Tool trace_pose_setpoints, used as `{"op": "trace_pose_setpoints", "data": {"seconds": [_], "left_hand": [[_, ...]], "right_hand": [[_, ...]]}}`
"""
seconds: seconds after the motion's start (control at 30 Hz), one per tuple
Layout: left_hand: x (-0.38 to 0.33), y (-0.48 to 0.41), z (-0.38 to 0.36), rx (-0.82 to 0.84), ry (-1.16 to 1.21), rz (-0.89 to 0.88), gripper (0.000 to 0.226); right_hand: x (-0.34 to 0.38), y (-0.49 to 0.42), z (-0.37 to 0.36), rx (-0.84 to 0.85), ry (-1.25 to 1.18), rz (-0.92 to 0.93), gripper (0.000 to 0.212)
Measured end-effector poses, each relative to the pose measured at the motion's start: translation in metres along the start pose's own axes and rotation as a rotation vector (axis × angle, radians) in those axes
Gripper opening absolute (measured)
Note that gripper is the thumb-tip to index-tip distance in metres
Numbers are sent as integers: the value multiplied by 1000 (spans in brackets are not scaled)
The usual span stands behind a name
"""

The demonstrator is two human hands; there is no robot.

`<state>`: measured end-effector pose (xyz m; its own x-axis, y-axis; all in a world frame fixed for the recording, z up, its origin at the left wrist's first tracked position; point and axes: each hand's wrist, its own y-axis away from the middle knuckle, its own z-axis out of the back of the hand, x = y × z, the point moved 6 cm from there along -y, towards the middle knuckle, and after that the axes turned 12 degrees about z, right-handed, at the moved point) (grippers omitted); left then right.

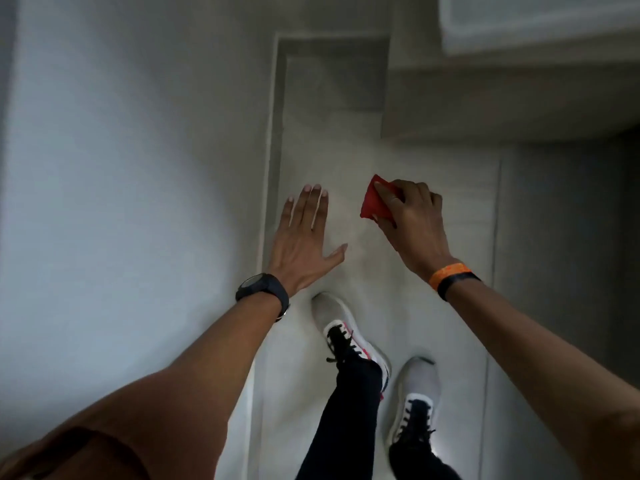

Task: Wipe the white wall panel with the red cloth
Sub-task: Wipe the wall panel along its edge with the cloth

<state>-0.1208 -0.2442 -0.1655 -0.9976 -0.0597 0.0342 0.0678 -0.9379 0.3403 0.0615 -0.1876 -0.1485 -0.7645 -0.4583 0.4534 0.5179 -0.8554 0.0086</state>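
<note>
White wall panel [138, 168] at left; right hand [412, 223] grips crumpled red cloth [372, 200]

- You stand on a pale tiled floor [346, 143] that runs as a narrow strip ahead of you.
- Your left sneaker [346, 330], grey-white with black laces, is planted on it, toe pointing forward and slightly left.
- Your right sneaker [415, 396] rests on the same floor, just beside and behind the left one.
- A baseboard [272, 133] edges the floor along your left.
</note>
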Motion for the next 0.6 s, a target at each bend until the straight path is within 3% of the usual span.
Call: {"op": "trace_pose_setpoints", "data": {"seconds": [0.17, 0.27, 0.5, 0.6], "left_hand": [[56, 33, -93, 134, -175, 49, 105], [90, 35, -124, 273, -415, 47, 110], [129, 32, -158, 446, -926, -19, 129], [139, 31, -162, 490, -1084, -39, 134]], "right_hand": [[18, 27, -126, 85, -35, -9, 54], [41, 31, -188, 131, -33, 21, 54], [103, 31, -302, 217, -55, 30, 53], [119, 21, -332, 196, -26, 65, 66]]}}
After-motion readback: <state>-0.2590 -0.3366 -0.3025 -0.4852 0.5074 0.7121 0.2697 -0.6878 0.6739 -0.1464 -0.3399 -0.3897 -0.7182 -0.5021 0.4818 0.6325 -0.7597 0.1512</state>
